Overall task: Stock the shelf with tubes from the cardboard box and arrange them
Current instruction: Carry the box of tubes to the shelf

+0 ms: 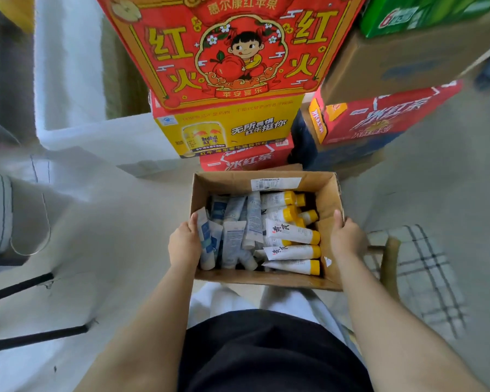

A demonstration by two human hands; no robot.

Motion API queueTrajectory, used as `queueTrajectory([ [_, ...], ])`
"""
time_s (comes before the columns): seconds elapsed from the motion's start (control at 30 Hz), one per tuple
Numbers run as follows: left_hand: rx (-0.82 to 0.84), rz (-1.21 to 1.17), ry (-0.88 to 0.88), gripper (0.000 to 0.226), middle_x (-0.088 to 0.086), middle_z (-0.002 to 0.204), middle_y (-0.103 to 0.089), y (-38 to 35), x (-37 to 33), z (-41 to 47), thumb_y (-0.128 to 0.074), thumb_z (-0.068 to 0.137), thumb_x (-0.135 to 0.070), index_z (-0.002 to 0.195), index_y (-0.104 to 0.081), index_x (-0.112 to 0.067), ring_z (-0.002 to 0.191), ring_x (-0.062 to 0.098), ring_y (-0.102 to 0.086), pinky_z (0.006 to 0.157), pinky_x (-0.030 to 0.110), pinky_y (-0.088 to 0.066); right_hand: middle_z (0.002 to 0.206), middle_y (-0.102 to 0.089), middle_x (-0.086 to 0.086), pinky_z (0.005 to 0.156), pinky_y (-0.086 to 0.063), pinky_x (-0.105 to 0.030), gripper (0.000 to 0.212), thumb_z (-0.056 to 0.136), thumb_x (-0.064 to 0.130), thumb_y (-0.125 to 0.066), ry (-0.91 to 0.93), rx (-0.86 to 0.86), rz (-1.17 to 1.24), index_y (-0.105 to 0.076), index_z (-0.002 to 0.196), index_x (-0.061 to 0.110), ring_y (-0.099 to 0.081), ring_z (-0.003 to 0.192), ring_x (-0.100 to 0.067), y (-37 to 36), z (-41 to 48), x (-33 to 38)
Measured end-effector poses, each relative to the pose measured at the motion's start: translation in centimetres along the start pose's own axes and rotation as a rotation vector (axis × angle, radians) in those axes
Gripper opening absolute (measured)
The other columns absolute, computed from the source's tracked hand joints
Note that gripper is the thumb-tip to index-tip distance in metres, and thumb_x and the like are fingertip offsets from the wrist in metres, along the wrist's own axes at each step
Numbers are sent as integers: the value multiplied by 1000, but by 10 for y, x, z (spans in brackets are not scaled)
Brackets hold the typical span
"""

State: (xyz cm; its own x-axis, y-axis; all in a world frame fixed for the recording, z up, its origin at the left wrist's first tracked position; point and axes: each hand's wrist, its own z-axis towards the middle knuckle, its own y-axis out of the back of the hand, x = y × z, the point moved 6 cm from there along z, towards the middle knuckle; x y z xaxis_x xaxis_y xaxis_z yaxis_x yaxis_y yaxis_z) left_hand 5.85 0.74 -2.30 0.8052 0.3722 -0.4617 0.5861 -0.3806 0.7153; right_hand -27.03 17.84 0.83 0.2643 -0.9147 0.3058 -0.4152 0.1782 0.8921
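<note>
One camera sits up on the person's head. It looks forward and down. The box (224,182) is close below it, and the cartons (227,52) stand farther ahead.

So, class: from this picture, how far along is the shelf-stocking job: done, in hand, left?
Done: nothing visibly; no shelf is in view. In hand: left hand and right hand grip the side walls of the cardboard box. Left: the tubes lie inside, so all stocking and arranging.

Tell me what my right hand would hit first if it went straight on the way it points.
The right hand grips the right wall of the box and points along it. Past the far corner, the stacked cartons look first in line, though depth is unclear.
</note>
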Motion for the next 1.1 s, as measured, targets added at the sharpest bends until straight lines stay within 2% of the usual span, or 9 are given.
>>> queueTrajectory([
  [0.1, 49, 73, -147, 65, 22, 107, -63, 23, 15, -1, -23, 98, -53, 105, -61, -1, 99, 37, -58, 83, 40, -44, 102, -63, -23, 71, -43, -40, 56, 101, 44, -29, -135, -84, 91, -60, 99, -2, -58, 95, -40, -5, -59, -22],
  [0.17, 76, 106, -222, 65, 22, 105, -63, 37, 24, -2, -23, 98, -54, 103, -61, -1, 98, 38, -57, 79, 38, -42, 104, -63, -24, 68, -38, -36, 55, 101, 42, -28, -201, -112, 96, -60, 103, -3, -58, 97, -40, -11, -98, -36],
  [0.23, 104, 145, -273, 66, 20, 104, -63, 48, 35, -6, -22, 97, -56, 101, -61, -3, 97, 37, -58, 80, 38, -43, 103, -63, -23, 64, -33, -33, 56, 102, 42, -27, -252, -142, 93, -60, 103, -3, -58, 96, -39, -15, -137, -50],
  [0.33, 132, 185, -327, 67, 19, 102, -65, 57, 51, -19, -20, 96, -58, 101, -61, -5, 95, 37, -60, 85, 42, -48, 100, -65, -23, 64, -37, -34, 57, 100, 45, -28, -311, -221, 132, -62, 101, -2, -60, 92, -38, -19, -182, -70],
  [0.47, 185, 271, -411, 68, 18, 101, -65, 53, 60, -42, -17, 96, -57, 103, -61, -6, 95, 36, -60, 84, 42, -49, 105, -64, -22, 66, -36, -34, 54, 100, 43, -30, -406, -277, 174, -61, 107, 0, -60, 98, -39, -14, -238, -100],
  [0.63, 319, 361, -572, 65, 20, 104, -64, 20, 53, -94, -20, 96, -58, 109, -59, -7, 97, 36, -60, 88, 41, -48, 103, -64, -19, 67, -36, -33, 56, 100, 46, -25, -618, -285, 259, -61, 100, 3, -59, 97, -37, -28, -318, -183],
  [0.8, 366, 436, -735, 59, 19, 107, -61, -22, 66, -179, -24, 98, -54, 114, -56, -6, 99, 37, -58, 85, 40, -45, 106, -63, -21, 70, -36, -34, 58, 100, 46, -24, -819, -301, 288, -60, 104, 2, -58, 99, -38, -38, -402, -272],
  [0.93, 467, 446, -817, 58, 18, 109, -62, -61, 96, -261, -29, 97, -54, 117, -55, -7, 100, 36, -58, 86, 39, -46, 110, -63, -21, 73, -39, -35, 59, 100, 47, -23, -949, -299, 340, -60, 110, 3, -57, 102, -38, -37, -475, -352],
  [1.1, 535, 696, -986, 57, 16, 113, -63, -120, 138, -369, -24, 99, -51, 123, -57, -12, 103, 33, -59, 90, 40, -47, 111, -62, -23, 77, -40, -37, 57, 101, 45, -24, -1095, -312, 405, -60, 112, 1, -57, 103, -39, -36, -566, -453],
])
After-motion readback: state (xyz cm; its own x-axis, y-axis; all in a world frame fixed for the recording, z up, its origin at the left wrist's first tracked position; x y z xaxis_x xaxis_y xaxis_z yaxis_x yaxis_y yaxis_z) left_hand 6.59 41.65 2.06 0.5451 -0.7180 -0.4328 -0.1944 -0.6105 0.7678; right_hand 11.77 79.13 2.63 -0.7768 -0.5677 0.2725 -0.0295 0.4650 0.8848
